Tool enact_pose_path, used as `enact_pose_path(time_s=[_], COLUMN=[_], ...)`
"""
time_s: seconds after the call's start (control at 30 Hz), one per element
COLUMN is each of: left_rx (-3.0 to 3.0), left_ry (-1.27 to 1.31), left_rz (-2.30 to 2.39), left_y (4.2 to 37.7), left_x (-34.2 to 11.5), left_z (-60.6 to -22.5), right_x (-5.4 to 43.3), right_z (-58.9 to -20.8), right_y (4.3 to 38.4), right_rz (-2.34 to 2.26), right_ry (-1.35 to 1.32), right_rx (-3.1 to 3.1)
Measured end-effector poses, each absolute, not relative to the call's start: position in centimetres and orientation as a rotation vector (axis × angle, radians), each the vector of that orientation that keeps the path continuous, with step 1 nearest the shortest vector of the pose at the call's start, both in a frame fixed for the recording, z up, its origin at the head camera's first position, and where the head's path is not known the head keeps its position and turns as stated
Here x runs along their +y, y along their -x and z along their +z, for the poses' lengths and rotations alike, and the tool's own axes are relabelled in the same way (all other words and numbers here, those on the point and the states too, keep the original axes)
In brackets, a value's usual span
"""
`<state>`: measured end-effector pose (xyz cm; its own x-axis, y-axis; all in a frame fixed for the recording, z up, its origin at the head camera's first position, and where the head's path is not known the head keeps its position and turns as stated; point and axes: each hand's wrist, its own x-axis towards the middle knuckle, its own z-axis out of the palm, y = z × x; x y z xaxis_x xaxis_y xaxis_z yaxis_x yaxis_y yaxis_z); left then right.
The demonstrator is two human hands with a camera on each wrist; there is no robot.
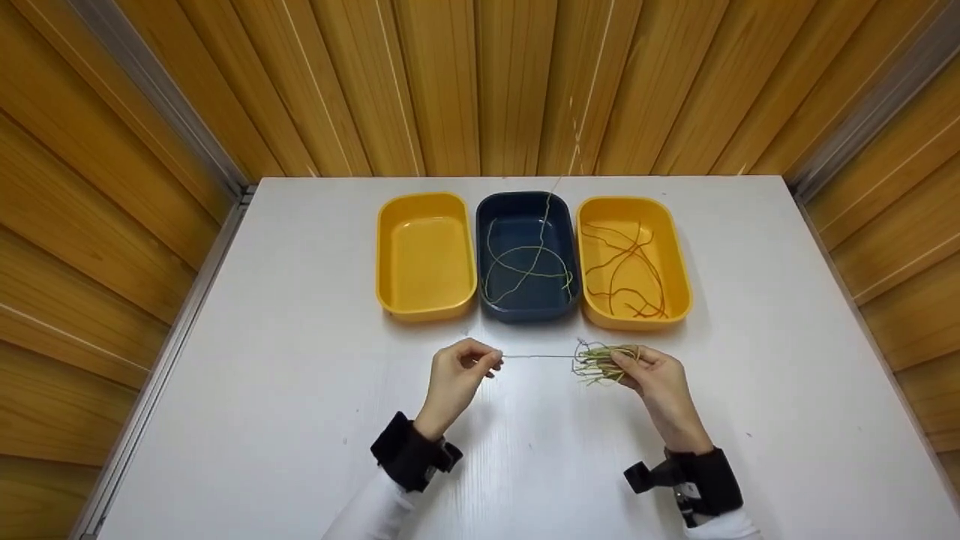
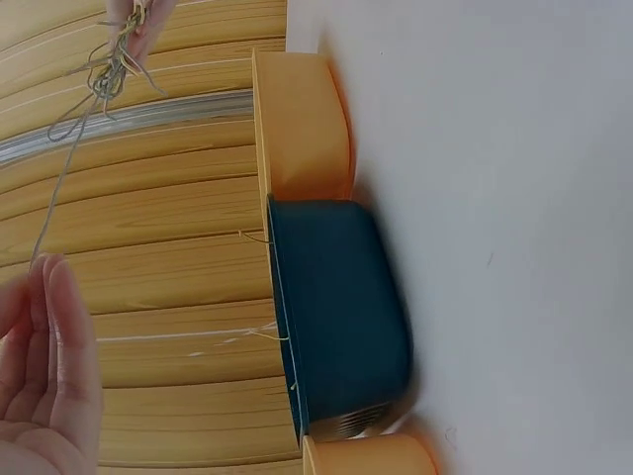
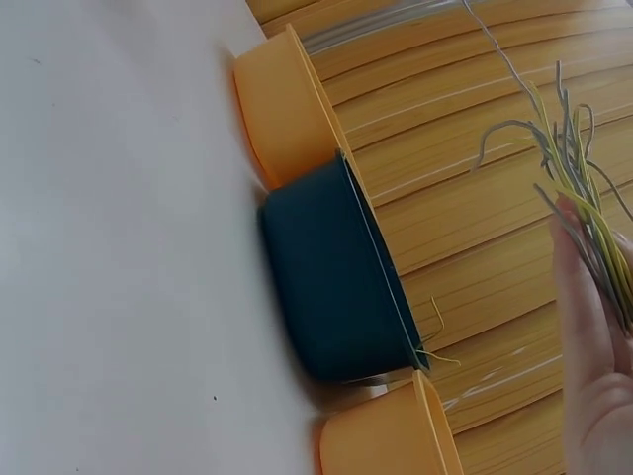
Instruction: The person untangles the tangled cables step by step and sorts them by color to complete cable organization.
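With the left hand (image 1: 459,371) pinching a taut grey strand (image 1: 536,356) and the right hand's (image 1: 661,379) fingers clamped on the bundle (image 1: 598,364), near side of the right yellow bin (image 1: 637,324), tangled ends could snag, dragging neighbouring strands out.

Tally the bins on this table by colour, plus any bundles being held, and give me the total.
Yellow: 2, the left bin and the right bin
Dark blue: 1, the middle bin
Held: 1, the strand bundle in the right hand
Total: 4
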<state>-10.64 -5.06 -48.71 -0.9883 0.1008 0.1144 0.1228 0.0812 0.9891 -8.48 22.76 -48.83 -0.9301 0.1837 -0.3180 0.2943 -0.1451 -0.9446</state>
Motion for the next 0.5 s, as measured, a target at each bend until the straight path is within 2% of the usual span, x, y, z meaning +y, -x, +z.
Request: enact_pose_path(time_s=[0.5], left_rx=[-2.178], left_ry=[0.103], left_rz=[-2.106], left_y=[11.0], left_x=[-7.8], left_z=[-48.0], right_x=[24.1], right_z=[-48.5], right_y=[8.6], right_rz=[-2.218], right_ry=[-0.590], right_rx=[2.051])
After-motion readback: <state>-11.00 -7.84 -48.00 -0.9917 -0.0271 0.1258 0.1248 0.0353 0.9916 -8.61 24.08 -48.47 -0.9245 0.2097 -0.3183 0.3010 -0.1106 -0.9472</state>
